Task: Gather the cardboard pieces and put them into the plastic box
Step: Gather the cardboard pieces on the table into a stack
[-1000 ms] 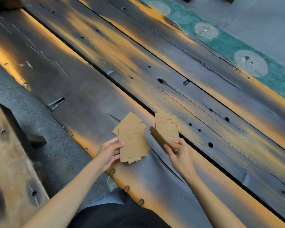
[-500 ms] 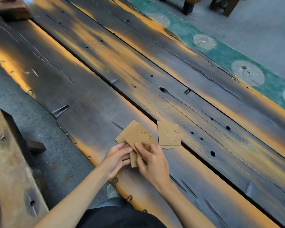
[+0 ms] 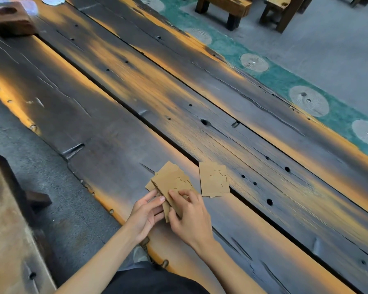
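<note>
Cardboard stack [image 3: 171, 184] near the counter's [image 3: 94, 128] front edge, pinched between left hand [image 3: 143, 217] and right hand [image 3: 189, 217], apparently to square it; second pile [image 3: 214, 183] just beside; plastic box unseen.

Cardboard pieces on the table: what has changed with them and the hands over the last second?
The right hand carried the piece it had lifted leftward and laid it onto the stack in the left hand's grip; both hands now hold that stack together, low over the wooden table. The small separate pile to the right stayed flat where it was. No plastic box is in view.
</note>
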